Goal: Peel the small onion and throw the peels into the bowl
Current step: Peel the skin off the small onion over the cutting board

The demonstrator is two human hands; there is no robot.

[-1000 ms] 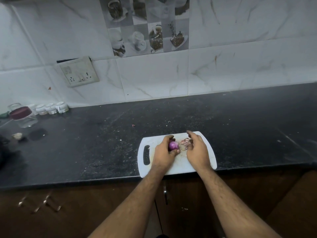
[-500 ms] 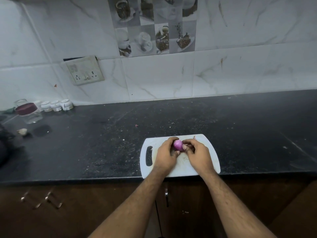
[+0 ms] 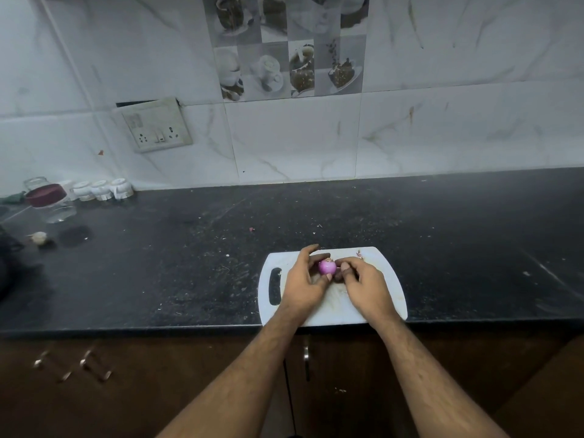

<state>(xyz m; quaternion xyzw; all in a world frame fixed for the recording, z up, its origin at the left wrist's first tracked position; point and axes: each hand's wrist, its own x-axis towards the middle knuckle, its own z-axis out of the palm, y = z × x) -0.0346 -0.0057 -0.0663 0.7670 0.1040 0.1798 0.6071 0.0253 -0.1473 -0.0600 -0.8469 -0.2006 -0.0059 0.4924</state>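
Note:
A small purple onion [image 3: 326, 267], shiny and mostly bare of skin, is held just above a white cutting board [image 3: 387, 281] at the counter's front edge. My left hand [image 3: 305, 284] grips it from the left with thumb below and fingers curled over the top. My right hand [image 3: 363, 287] touches the onion's right side with thumb and fingertips pinched together. A scrap of peel [image 3: 359, 254] lies near the board's far edge. No bowl shows in this view.
The black counter [image 3: 189, 248] is strewn with small flecks. At the far left stand a glass jar with a dark red lid [image 3: 50, 202], several small white cups [image 3: 101, 189] and a garlic bulb [image 3: 39, 238]. A socket plate [image 3: 156, 129] hangs on the tiled wall.
The pale peel held by my right hand a second ago is gone from view. Both hands have closed in around the onion, and my view has shifted slightly.

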